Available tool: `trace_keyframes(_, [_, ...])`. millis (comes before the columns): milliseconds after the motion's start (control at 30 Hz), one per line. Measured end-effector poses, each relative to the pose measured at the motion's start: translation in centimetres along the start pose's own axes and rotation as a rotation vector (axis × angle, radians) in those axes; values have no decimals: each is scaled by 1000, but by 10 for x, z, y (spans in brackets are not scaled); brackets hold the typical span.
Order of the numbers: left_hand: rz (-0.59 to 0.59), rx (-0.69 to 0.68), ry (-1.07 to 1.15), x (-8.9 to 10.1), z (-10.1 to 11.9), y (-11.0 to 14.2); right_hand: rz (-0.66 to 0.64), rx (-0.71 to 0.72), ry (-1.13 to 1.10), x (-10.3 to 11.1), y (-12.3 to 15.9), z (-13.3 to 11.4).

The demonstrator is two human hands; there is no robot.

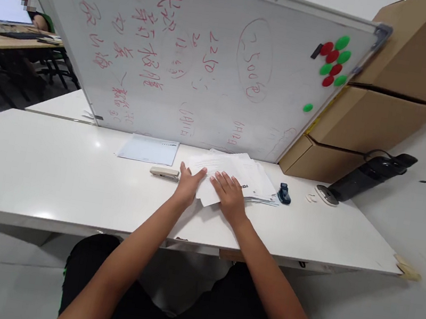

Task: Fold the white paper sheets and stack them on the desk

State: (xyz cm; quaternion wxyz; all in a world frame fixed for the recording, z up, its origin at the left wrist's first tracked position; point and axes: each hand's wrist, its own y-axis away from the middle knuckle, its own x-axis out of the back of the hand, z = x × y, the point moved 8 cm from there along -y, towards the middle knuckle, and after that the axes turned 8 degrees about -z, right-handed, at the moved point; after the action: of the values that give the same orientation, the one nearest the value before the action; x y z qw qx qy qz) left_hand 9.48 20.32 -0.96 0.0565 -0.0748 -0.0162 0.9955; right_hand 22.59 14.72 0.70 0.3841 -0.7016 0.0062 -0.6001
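A loose stack of white printed papers (253, 176) lies on the white table (52, 177) in front of me. My left hand (188, 183) rests flat on the stack's left edge, fingers stretched out. My right hand (229, 194) lies flat on the papers just beside it, fingers spread. A beige stapler (165, 173) sits on the table just left of my left hand. A second, tidy sheaf of paper (150, 149) lies behind the stapler. A small dark blue staple remover (284, 194) sits at the right of the stack.
A whiteboard (197, 54) with red writing and red and green magnets (334, 60) leans at the table's back. Cardboard boxes (395, 80) stand at the right, with a black device (368, 176) lying beside them. A person sits at a far-left desk (9, 38) with a monitor.
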Motion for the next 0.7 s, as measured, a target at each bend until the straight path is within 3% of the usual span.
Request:
trace_keyframes(67, [-29,118,407,2,2,24,41,91,72,9,2,-20])
trace_keyframes(133, [-174,152,490,2,13,54,47,168,105,20,9,-44])
trace_keyframes(200, [-249,131,442,18,23,82,-12,207,95,29,20,-67])
trace_keyframes(300, [-235,62,194,62,33,107,-149,179,-16,37,40,-87])
trace_keyframes(367, [-222,68,13,91,36,111,-156,43,-193,43,48,-81])
trace_keyframes(467, [-238,88,-159,119,40,106,-27,-288,-589,46,52,-50])
trace_keyframes(567, [-314,75,-201,125,41,97,15,-470,-1010,31,47,-30])
trace_keyframes(700, [-359,96,-252,124,30,91,-136,-573,-1317,3,39,-29])
